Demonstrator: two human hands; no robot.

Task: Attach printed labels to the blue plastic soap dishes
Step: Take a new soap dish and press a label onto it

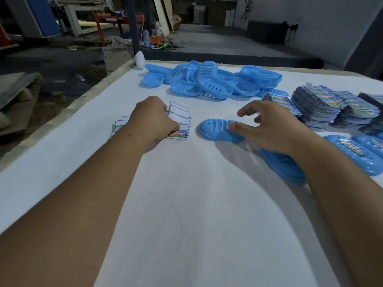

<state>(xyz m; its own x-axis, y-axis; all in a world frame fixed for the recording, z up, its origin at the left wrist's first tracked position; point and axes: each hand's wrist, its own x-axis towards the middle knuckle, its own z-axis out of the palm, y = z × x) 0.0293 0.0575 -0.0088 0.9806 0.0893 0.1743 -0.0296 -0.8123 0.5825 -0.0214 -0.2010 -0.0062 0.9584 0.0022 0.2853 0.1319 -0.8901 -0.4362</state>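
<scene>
Left hand [154, 119] curls its fingers onto a fanned stack of printed labels [179, 121], apparently picking one, while the right hand [267, 127], fingers loosely spread, steadies an upturned blue soap dish [217, 129] with its thumb on the white table [186, 204]. Next, the label likely must be carried across and pressed on; unlabelled dishes [211, 81] lie heaped beyond.

Desk [186, 204]: white covering, fills lower frame.
Upper centre: heap of blue soap dishes [213, 81].
Right: stacked printed labels [323, 104].
Centre: one upturned dish [217, 129]; fanned small labels [180, 119].
Far right: labelled dishes [352, 154].
</scene>
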